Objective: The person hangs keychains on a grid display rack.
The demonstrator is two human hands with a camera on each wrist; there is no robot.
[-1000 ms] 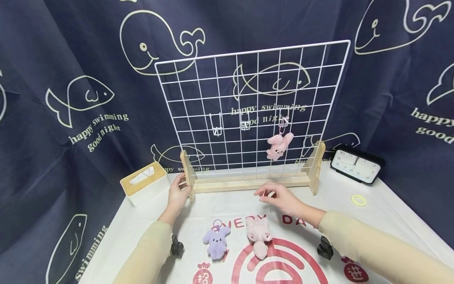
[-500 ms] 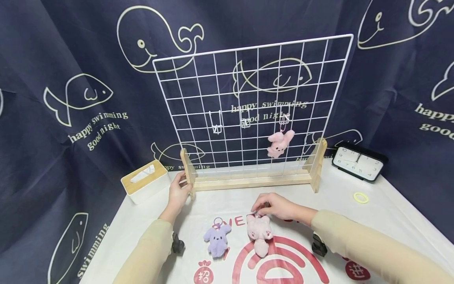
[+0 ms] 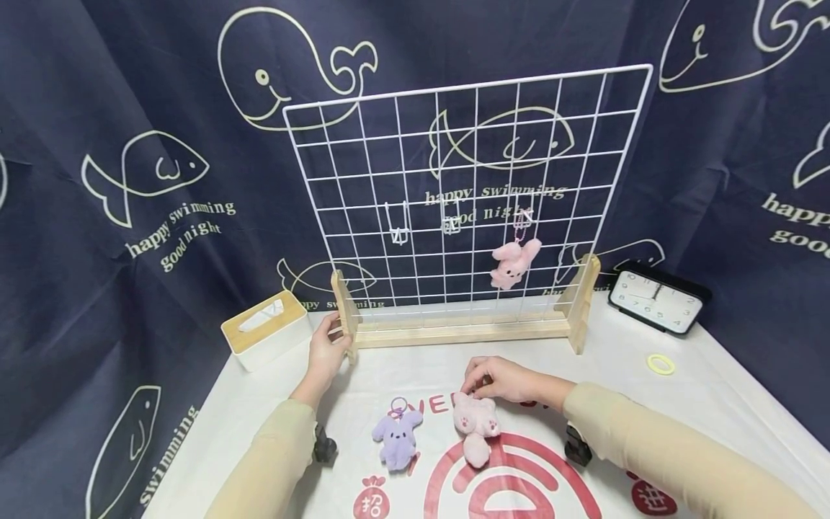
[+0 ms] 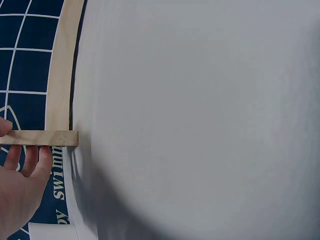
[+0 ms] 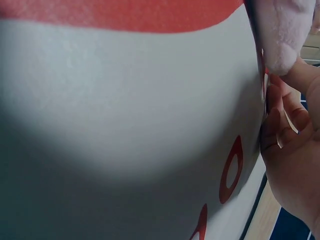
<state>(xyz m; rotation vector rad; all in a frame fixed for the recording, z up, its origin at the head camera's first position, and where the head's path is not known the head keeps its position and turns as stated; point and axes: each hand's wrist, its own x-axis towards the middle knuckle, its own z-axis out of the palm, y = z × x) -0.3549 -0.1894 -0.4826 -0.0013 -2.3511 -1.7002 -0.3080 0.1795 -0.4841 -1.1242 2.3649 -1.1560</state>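
Observation:
My left hand [image 3: 326, 353] grips the left wooden foot [image 3: 346, 310] of a white wire grid rack [image 3: 476, 126]. In the left wrist view, the thumb and fingers lie on either side of that wooden bar [image 4: 45, 137]. My right hand [image 3: 504, 378] pinches the top end of a pale pink plush keychain [image 3: 476, 418], which lies on the table. Its ring is hidden by the fingers. The right wrist view shows part of the plush [image 5: 287, 30] against the hand [image 5: 295, 155]. A purple plush keychain [image 3: 398, 440] lies to the left, face up with its ring showing.
A pink plush bunny [image 3: 514, 264] hangs from a hook on the grid's right side. Two bare hooks, one on the left [image 3: 399, 234] and one in the middle [image 3: 450, 225], are beside it. A tissue box [image 3: 272, 346], a clock [image 3: 658, 297] and a yellow ring [image 3: 660, 364] flank the rack.
My right hand has come down toward me from in front of the rack's base and taken hold of the pale pink plush's top, which has shifted slightly. My left hand stays on the foot.

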